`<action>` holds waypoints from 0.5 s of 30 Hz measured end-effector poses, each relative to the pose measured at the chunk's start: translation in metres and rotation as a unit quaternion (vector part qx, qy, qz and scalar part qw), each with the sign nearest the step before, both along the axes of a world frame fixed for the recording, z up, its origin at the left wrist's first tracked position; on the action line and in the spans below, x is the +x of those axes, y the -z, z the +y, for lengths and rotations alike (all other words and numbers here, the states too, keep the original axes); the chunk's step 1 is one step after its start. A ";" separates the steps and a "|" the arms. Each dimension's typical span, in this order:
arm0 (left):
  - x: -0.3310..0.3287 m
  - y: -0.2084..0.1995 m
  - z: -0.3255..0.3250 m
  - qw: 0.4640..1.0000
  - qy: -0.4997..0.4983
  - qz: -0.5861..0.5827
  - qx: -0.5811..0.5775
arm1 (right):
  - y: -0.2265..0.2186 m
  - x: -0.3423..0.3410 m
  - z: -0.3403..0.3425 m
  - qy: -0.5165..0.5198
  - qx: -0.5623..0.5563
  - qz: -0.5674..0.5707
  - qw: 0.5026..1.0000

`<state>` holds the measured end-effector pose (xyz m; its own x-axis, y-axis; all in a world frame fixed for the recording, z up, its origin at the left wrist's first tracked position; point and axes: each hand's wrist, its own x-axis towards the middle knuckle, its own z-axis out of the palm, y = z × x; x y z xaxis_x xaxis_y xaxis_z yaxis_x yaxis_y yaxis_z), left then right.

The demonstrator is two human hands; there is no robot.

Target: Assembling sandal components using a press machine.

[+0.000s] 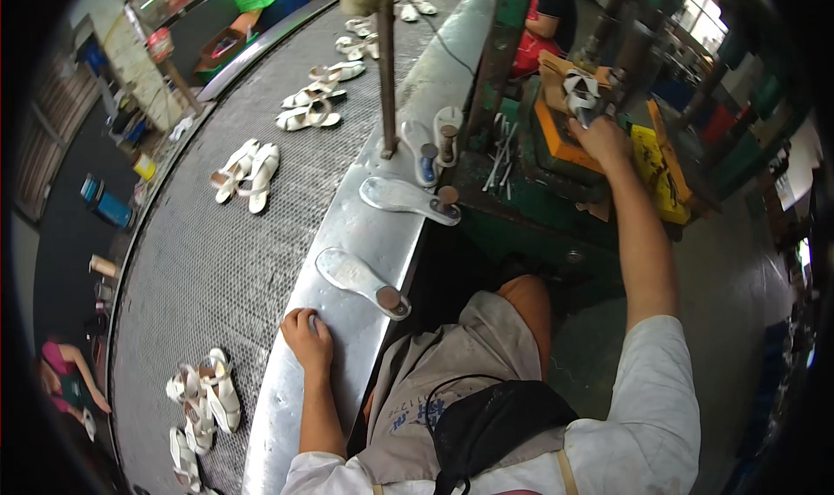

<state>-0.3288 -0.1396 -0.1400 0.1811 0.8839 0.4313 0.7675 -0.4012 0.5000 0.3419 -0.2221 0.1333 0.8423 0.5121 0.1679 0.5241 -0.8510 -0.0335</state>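
Observation:
My right hand [603, 141] reaches out to the machine and closes on the near end of a white sandal [580, 89], which sits over the machine's orange-sided bed [560, 135]. The fingertips are partly hidden there. My left hand [308, 337] rests on the shiny metal ledge [339, 234], fingers loosely bent and holding nothing. Ahead of it on the ledge lie sole-shaped metal plates with round knobs: one plate [352, 271] close by, another plate [395, 194] farther up, and two more beside the machine, one with a blue knob [428, 151].
Left of the ledge runs a wide mesh conveyor [287, 321] carrying several white sandals [252, 174]. A rusty upright post [387, 78] stands at the ledge. Thin white sticks [500, 152] lie by the machine. Other people [69, 373] are at the far left and behind the machine.

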 end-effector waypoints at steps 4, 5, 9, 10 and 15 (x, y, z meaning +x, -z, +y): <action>-0.046 0.020 -0.001 0.995 0.028 -0.079 -0.050 | 0.013 -0.063 -0.002 -0.036 -0.035 -0.040 0.998; -0.062 0.019 -0.016 0.991 0.027 -0.113 -0.066 | 0.006 -0.086 -0.019 -0.047 -0.059 -0.004 0.997; -0.136 0.023 -0.081 0.990 -0.059 -0.109 -0.071 | 0.005 -0.255 -0.047 -0.135 -0.091 -0.020 0.986; -0.150 0.026 -0.104 0.988 -0.070 -0.117 -0.072 | 0.024 -0.264 -0.049 -0.202 -0.099 -0.018 0.974; -0.235 0.032 -0.240 0.969 -0.223 -0.094 -0.039 | 0.051 -0.409 0.000 -0.466 -0.124 0.128 0.867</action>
<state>-0.5638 -0.3793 -0.1718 -0.3020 0.8877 0.3475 0.7479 -0.0055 0.6638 -0.0669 -0.2216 0.0825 0.0365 0.9837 -0.1763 0.9901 -0.0595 -0.1269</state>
